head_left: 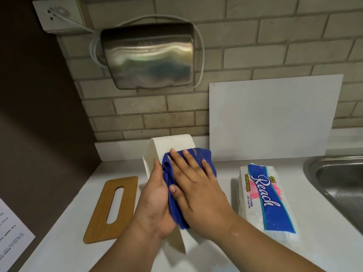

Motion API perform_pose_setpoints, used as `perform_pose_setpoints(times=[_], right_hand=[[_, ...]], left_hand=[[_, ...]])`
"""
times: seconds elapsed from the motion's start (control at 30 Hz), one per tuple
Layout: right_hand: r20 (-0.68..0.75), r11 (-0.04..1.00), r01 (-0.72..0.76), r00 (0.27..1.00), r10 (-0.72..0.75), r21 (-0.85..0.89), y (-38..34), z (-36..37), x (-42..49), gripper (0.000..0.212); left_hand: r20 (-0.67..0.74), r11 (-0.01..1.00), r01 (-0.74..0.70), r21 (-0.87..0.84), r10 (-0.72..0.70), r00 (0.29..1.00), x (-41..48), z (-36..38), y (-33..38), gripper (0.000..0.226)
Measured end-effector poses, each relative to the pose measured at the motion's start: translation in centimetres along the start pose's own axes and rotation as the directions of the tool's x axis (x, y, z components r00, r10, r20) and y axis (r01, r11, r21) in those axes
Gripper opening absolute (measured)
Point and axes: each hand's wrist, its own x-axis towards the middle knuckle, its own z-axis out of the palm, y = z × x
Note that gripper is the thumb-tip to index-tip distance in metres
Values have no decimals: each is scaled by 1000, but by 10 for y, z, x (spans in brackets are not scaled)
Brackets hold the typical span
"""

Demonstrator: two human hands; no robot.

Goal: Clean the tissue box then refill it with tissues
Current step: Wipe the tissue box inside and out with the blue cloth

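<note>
The white tissue box lies on its side on the white counter, lid off. My left hand grips its left side, thumb on the box's face. My right hand lies flat with straight fingers on a blue cloth, pressing it onto the box's upper face. The wooden lid with a long slot lies flat to the left of the box. A pack of "Reach" paper towels lies to the right.
A steel sink takes up the right edge. A white board leans on the brick wall behind. A metal hand dryer hangs above, wired to a socket. A printed sheet lies far left.
</note>
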Motion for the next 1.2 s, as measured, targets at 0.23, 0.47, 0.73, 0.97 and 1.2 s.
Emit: perform_pose_setpoints(times=[0.23, 0.47, 0.73, 0.97, 1.2], right_hand=[[-43, 996, -59, 997, 62, 64, 5, -1, 4, 55], [-110, 996, -54, 992, 61, 64, 15, -10, 25, 56], [-71, 998, 9, 997, -13, -64, 1, -4, 11, 56], [-127, 994, -83, 988, 92, 74, 17, -16, 20, 55], [-141, 993, -25, 990, 9, -113, -2, -21, 33, 53]], left_hand=[[-13, 993, -65, 98, 66, 998, 4, -2, 7, 63], [-32, 981, -14, 194, 21, 999, 10, -8, 0, 59], [-11, 980, -49, 193, 52, 999, 8, -9, -1, 61], [-31, 975, -39, 221, 47, 998, 11, -10, 3, 63], [-89, 939, -18, 344, 51, 995, 7, -5, -9, 62]])
